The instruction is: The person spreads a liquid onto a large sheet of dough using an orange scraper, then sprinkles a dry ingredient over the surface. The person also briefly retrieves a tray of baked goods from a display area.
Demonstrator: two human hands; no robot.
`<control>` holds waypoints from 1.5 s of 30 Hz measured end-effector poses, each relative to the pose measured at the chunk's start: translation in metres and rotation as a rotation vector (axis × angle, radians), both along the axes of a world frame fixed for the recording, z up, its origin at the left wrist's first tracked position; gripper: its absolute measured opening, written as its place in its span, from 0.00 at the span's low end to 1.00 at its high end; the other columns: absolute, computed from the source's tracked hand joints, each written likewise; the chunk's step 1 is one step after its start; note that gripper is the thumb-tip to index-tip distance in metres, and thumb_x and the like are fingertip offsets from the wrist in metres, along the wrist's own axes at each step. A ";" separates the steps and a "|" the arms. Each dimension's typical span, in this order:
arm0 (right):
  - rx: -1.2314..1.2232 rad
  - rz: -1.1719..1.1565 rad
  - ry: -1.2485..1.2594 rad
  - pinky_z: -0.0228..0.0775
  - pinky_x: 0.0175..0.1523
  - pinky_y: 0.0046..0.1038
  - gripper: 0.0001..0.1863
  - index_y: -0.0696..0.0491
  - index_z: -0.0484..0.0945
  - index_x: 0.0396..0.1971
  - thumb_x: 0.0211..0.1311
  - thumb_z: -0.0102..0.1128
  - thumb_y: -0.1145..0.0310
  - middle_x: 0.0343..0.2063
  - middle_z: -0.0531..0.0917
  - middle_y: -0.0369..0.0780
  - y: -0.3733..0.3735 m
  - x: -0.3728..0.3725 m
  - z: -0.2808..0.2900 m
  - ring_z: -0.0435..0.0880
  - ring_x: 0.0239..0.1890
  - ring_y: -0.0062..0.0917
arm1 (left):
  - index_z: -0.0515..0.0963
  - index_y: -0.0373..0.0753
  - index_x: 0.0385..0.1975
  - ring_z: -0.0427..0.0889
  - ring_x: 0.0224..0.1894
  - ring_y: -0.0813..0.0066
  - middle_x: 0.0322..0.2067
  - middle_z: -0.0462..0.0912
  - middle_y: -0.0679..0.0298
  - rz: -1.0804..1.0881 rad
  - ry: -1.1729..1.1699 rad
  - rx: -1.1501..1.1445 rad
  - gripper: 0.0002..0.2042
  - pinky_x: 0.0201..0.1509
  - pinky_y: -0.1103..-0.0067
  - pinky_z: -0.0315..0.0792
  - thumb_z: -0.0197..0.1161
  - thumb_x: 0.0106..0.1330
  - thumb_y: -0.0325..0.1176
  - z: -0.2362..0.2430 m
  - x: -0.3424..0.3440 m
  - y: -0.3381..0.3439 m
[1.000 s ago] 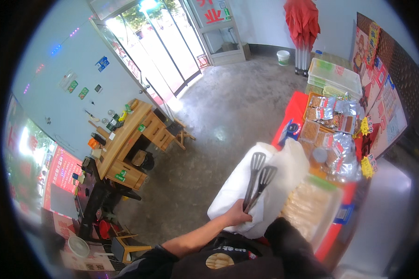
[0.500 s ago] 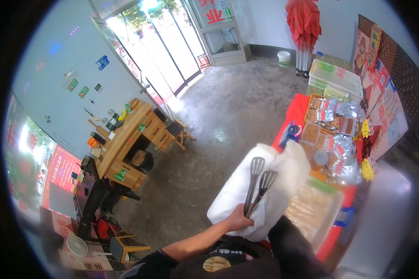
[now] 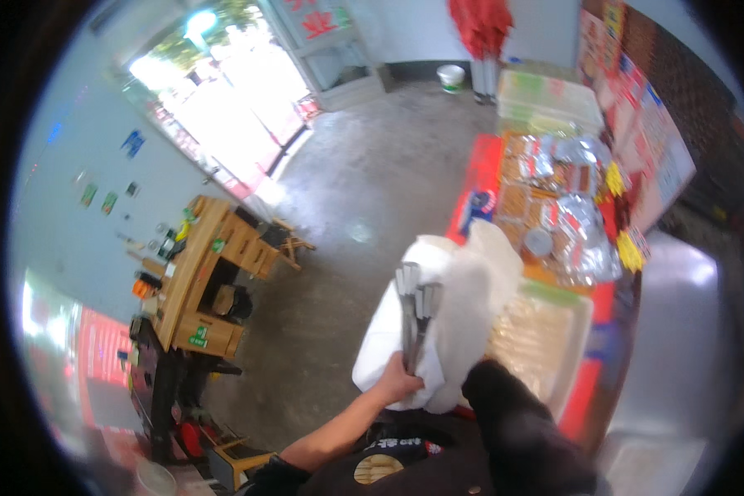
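My left hand [image 3: 398,382] is closed around the handle end of slotted tongs [image 3: 412,318], whose two dark slotted heads point away from me. The tongs lie over a bulky white cloth-like bundle [image 3: 380,343], and my left fingers are against it. A looser, slightly see-through white part [image 3: 479,289] rises at the bundle's right. My right arm, in a black sleeve [image 3: 512,422], reaches to that right side; the hand is hidden there. Just right of it, on the red-covered table [image 3: 583,405], a white tray [image 3: 585,339] holds pale, long food pieces.
Farther along the table lie silver packets [image 3: 583,211], clear tubs [image 3: 517,202] and a lidded plastic box [image 3: 550,99]. A wooden desk [image 3: 198,273] stands left. Beyond the floor are an open doorway [image 3: 231,107], a white bucket [image 3: 450,78] and a folded red umbrella [image 3: 481,29].
The view has swung a little, so the room appears shifted left and up. My left hand still grips the tongs over the white bundle; the tongs' heads look blurred now.
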State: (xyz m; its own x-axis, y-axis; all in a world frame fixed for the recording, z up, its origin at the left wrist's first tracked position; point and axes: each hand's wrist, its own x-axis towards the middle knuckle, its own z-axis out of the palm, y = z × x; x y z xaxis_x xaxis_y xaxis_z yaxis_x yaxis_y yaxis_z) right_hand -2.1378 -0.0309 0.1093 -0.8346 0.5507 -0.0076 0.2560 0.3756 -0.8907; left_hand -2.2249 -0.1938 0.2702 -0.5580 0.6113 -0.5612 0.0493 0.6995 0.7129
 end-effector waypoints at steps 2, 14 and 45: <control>-0.141 -0.033 0.057 0.64 0.71 0.41 0.29 0.54 0.77 0.62 0.63 0.68 0.58 0.61 0.80 0.49 0.004 -0.005 0.003 0.76 0.64 0.44 | 0.70 0.27 0.48 0.77 0.41 0.66 0.39 0.77 0.57 0.027 -0.048 0.003 0.31 0.44 0.69 0.77 0.76 0.43 0.30 -0.011 -0.008 -0.005; 0.359 -0.102 0.044 0.63 0.71 0.44 0.31 0.51 0.78 0.63 0.61 0.68 0.55 0.62 0.80 0.46 0.108 0.016 -0.007 0.75 0.65 0.43 | 0.62 0.34 0.73 0.78 0.64 0.50 0.63 0.76 0.50 0.604 -0.450 0.838 0.35 0.69 0.55 0.74 0.58 0.62 0.30 0.005 -0.025 -0.024; 0.295 -0.291 0.066 0.62 0.71 0.47 0.32 0.55 0.76 0.65 0.63 0.64 0.55 0.64 0.77 0.52 0.112 -0.011 -0.019 0.72 0.66 0.51 | 0.66 0.33 0.71 0.81 0.61 0.51 0.60 0.80 0.50 0.724 -0.481 0.749 0.31 0.68 0.59 0.75 0.56 0.66 0.35 -0.001 -0.026 -0.024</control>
